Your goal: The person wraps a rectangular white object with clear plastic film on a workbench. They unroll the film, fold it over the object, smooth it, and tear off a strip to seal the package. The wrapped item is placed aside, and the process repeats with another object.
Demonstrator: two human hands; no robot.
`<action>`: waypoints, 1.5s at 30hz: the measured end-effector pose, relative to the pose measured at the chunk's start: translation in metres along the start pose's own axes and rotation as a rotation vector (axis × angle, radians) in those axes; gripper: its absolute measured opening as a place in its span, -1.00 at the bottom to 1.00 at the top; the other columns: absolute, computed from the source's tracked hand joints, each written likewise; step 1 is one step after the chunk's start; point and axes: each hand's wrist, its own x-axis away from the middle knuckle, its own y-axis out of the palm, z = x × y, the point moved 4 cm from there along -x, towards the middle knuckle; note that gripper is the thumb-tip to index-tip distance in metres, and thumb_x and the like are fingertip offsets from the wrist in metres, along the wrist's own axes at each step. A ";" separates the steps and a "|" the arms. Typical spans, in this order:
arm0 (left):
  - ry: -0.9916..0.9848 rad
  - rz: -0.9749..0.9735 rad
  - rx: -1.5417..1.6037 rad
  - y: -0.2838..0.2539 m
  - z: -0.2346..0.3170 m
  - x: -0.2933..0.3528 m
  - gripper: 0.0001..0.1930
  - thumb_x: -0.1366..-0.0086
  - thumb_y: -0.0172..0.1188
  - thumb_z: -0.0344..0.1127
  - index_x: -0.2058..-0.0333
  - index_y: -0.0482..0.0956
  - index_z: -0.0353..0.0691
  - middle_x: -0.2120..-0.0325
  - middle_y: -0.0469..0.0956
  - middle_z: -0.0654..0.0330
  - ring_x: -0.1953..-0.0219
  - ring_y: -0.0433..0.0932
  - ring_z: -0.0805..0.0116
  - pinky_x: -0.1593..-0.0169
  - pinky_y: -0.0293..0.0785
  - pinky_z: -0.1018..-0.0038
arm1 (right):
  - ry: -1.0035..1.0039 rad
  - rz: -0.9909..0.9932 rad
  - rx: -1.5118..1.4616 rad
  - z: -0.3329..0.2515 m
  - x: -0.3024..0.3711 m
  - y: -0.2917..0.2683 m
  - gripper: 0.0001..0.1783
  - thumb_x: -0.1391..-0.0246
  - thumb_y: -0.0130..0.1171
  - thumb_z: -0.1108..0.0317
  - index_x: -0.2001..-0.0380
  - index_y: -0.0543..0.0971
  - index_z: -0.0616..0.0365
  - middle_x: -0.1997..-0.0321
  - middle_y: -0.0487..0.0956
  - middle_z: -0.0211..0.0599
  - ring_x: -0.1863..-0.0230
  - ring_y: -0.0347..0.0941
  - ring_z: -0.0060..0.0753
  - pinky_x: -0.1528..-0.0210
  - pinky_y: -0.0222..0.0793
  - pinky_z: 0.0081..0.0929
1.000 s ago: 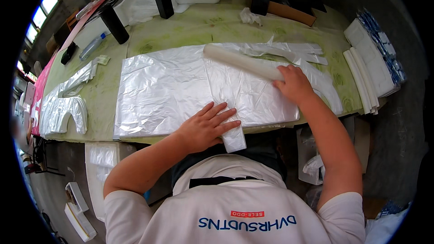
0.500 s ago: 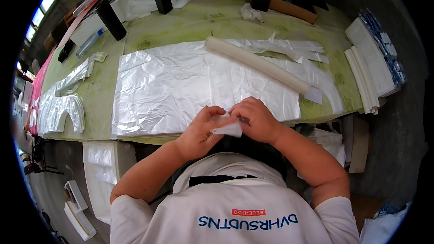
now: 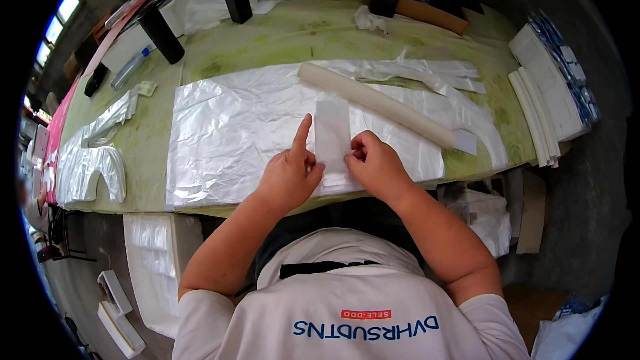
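Observation:
A narrow, folded piece of translucent white plastic film [image 3: 331, 135] lies upright in front of me, on a broad stack of shiny clear plastic sheets [image 3: 233, 127]. At its left edge is my left hand [image 3: 288, 172], index finger stretched out and pointing away, thumb apart at the film's lower corner, other fingers curled. My right hand [image 3: 379, 168] is closed at the film's right edge, thumb and fingers pinching it. Beyond the hands, a long cream roll [image 3: 377, 105] rests slantwise over the sheets, a small white paper piece [image 3: 465, 141] by its near end.
Cut plastic pieces with curved openings [image 3: 93, 170] lie at the left. Farther back stand a black cylinder [image 3: 161, 35], a plastic bottle [image 3: 130, 69] and a cardboard box [image 3: 432, 15]. Packaged stacks [image 3: 557, 80] sit on the right; a white foam box [image 3: 152, 260] is below the table edge.
The film, crumpled between both hands before, now lies flat and elongated on the sheets. My hands have moved apart to its sides, and the left index finger has straightened.

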 end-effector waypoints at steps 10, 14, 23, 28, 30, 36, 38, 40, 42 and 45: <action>0.030 -0.161 -0.073 -0.003 0.010 0.028 -0.17 -0.22 0.22 -0.36 -0.44 0.05 -0.16 0.51 0.57 0.13 0.44 0.60 0.10 0.24 0.54 0.27 | -0.021 -0.042 -0.019 -0.013 0.037 0.002 -0.69 -0.09 0.25 0.34 0.13 0.46 0.17 0.31 0.65 -0.17 0.24 0.62 -0.05 0.17 0.50 -0.20; 0.010 -0.132 -0.120 -0.002 0.011 0.027 -0.29 -0.23 0.23 -0.34 -0.37 0.25 -0.13 0.46 0.58 0.12 0.43 0.59 0.09 0.22 0.55 0.26 | -0.044 -0.024 -0.028 -0.010 0.037 0.004 -0.73 -0.06 0.28 0.36 0.19 0.48 0.16 0.36 0.65 -0.19 0.28 0.62 -0.05 0.20 0.51 -0.21; 0.345 0.091 -0.333 -0.001 0.026 0.023 -0.38 -0.23 0.32 -0.16 -0.28 0.46 0.01 -0.38 0.16 -0.03 -0.48 0.00 -0.07 -0.43 -0.01 -0.11 | -0.077 -0.032 0.039 -0.008 0.028 0.006 -0.77 -0.08 0.25 0.32 0.23 0.52 0.17 0.34 0.67 -0.13 0.27 0.63 -0.02 0.21 0.52 -0.18; 0.381 -0.165 -0.511 0.026 0.008 0.006 -0.18 -0.27 0.20 0.20 -0.39 0.26 -0.09 -0.48 0.04 0.02 -0.52 -0.07 -0.10 -0.47 -0.19 -0.18 | -0.064 -0.030 -0.017 -0.012 0.034 0.005 -0.76 -0.05 0.26 0.32 0.22 0.53 0.17 0.31 0.66 -0.14 0.24 0.61 0.00 0.18 0.51 -0.15; 0.388 -0.127 -0.514 0.029 0.008 0.004 -0.17 -0.26 0.21 0.19 -0.39 0.25 -0.11 -0.47 0.06 -0.01 -0.51 -0.04 -0.11 -0.47 -0.18 -0.20 | -0.136 0.001 0.040 -0.015 0.039 0.004 -0.75 -0.02 0.27 0.33 0.22 0.53 0.15 0.27 0.63 -0.15 0.19 0.58 -0.01 0.14 0.50 -0.15; 0.322 -0.164 -0.549 0.031 0.018 0.024 -0.05 -0.16 0.30 0.14 -0.41 0.18 -0.23 -0.45 0.05 -0.12 -0.50 -0.03 -0.16 -0.43 -0.15 -0.27 | -0.401 0.118 0.232 -0.015 0.061 0.011 -0.67 0.07 0.29 0.39 0.16 0.55 0.07 0.19 0.49 -0.23 0.13 0.47 -0.04 0.06 0.46 -0.14; 0.287 -0.124 -0.494 0.034 0.021 0.035 -0.03 -0.14 0.34 0.11 -0.41 0.17 -0.26 -0.44 0.07 -0.16 -0.50 -0.02 -0.18 -0.41 -0.12 -0.31 | -0.433 0.121 0.245 -0.017 0.064 0.010 -0.66 0.10 0.29 0.41 0.16 0.56 0.06 0.22 0.47 -0.26 0.14 0.46 -0.07 0.08 0.45 -0.15; 0.242 -0.100 -0.448 0.039 0.023 0.044 -0.02 -0.11 0.38 0.07 -0.40 0.17 -0.28 -0.43 0.07 -0.19 -0.50 -0.02 -0.18 -0.40 -0.11 -0.31 | -0.477 0.114 0.262 -0.017 0.065 0.011 -0.67 0.12 0.28 0.43 0.19 0.57 0.04 0.24 0.45 -0.28 0.16 0.45 -0.10 0.10 0.43 -0.17; 0.198 -0.084 -0.413 0.041 0.023 0.050 0.00 -0.08 0.42 0.04 -0.40 0.17 -0.30 -0.43 0.06 -0.20 -0.50 -0.03 -0.17 -0.42 -0.13 -0.27 | -0.540 0.109 0.286 -0.016 0.066 0.012 -0.71 0.14 0.28 0.44 0.24 0.59 0.03 0.27 0.43 -0.30 0.18 0.44 -0.13 0.12 0.42 -0.19; 0.190 -0.104 -0.346 0.035 0.019 0.050 0.02 -0.03 0.46 0.04 -0.39 0.19 -0.28 -0.43 0.07 -0.17 -0.49 -0.02 -0.16 -0.45 -0.15 -0.17 | -0.617 0.093 0.268 -0.011 0.070 0.013 -0.77 0.17 0.30 0.45 0.33 0.61 0.01 0.23 0.45 -0.33 0.17 0.43 -0.16 0.11 0.39 -0.22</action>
